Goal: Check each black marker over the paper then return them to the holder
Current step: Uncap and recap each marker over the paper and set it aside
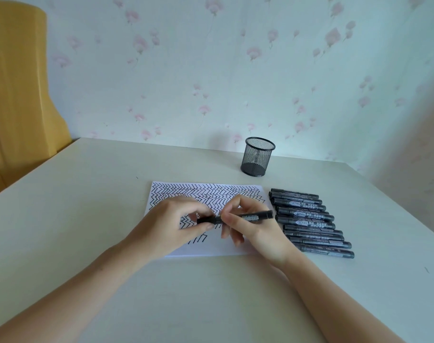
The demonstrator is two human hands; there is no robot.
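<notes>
Head view looks down on a pale desk [87, 219] where both hands meet over a sheet of paper [206, 248]. One black marker [245, 216] is held a little above the paper, and its long axis runs almost level from left to right, with the right end slightly farther from the person. The left hand [176, 224] pinches the left end of the marker, the cap end, between thumb and curled fingers. The right hand [250, 226] grips the barrel just beside it, fingers curled around it, while the flat back end of the marker points to the right, toward the other markers. Whether the cap is fully on I cannot tell. The paper is covered with black zigzag lines over its far part, and its near part is mostly white. A row of black markers [310, 224] lies on the desk just to the right of the paper, side by side, each long axis also going left to right. A black mesh holder [258, 157] stands upright on the desk behind the paper, near the flowered wall [211, 70], and no markers show inside it.
</notes>
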